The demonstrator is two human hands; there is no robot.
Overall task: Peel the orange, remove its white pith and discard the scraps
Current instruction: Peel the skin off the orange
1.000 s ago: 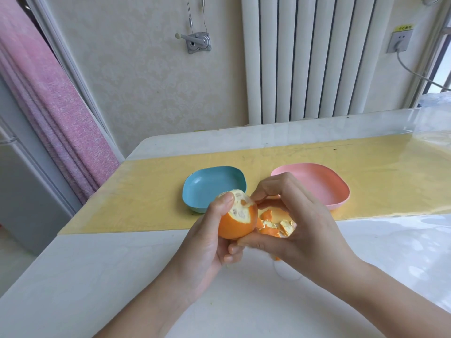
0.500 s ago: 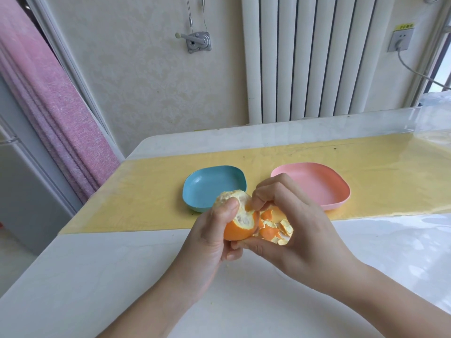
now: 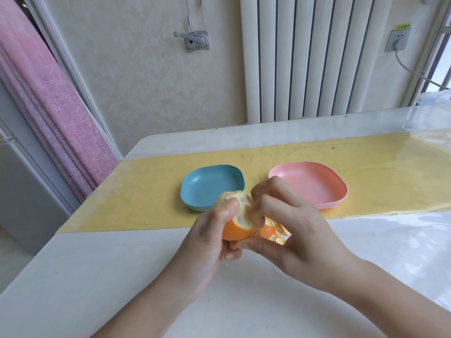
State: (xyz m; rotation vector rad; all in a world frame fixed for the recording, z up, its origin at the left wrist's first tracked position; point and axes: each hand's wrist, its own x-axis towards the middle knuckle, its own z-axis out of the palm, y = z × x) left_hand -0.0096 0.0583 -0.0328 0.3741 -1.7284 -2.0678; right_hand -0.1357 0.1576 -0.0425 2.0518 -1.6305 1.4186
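Observation:
A half-peeled orange (image 3: 238,224) is held above the white table, its upper part bare and pale with pith, its lower part still in orange skin. My left hand (image 3: 214,236) grips it from the left, thumb pressed on the peeled top. My right hand (image 3: 292,230) curls around the right side, its thumb digging at the edge of the skin. Torn peel pieces (image 3: 274,231) lie gathered in the right palm. Part of the fruit is hidden behind the fingers.
A blue dish (image 3: 212,186) and a pink dish (image 3: 311,184) stand side by side on the yellow runner (image 3: 146,191) behind my hands. The white table (image 3: 109,276) reaches to its left edge, with a pink curtain (image 3: 48,106) beyond. A radiator (image 3: 305,57) lines the back wall.
The left hand has turned the orange so more of the peeled top faces up. The right thumb has moved onto the skin's edge, and the peel scraps have shifted lower in the palm.

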